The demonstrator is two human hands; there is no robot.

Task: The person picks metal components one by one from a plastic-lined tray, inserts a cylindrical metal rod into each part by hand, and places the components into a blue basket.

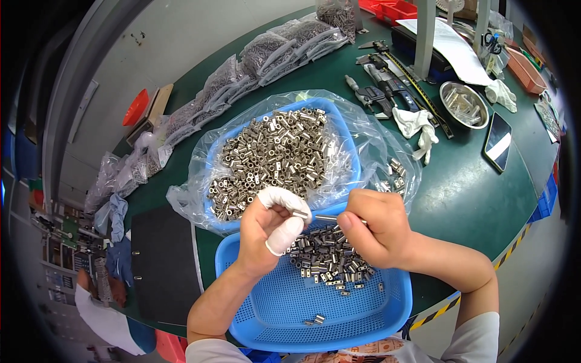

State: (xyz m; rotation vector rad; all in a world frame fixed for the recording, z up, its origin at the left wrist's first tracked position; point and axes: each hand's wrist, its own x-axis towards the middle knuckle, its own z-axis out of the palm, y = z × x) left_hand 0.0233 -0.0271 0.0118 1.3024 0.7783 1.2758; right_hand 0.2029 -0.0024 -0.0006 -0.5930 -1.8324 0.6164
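Note:
Over the near blue basket (266,330) my left hand (257,236), with white covers on its thumb and forefinger, pinches a small metal sleeve (301,214). My right hand (384,233) is closed on a thin metal rod (327,218), its tip pointing left at the sleeve; whether the two touch I cannot tell. Beneath my hands lies a pile of small metal parts (333,260) with holes, and a few loose ones (318,319) sit near the basket's front. Beyond stands a second blue basket (354,142), lined with clear plastic and heaped with similar metal sleeves (272,151).
Bags of metal parts (266,51) line the table's far left edge. Micrometers (369,95), white gloves (417,124), a steel bowl (484,118) and a phone (498,142) lie at right. A black folder (160,260) is at left, near another person's sleeve (100,314).

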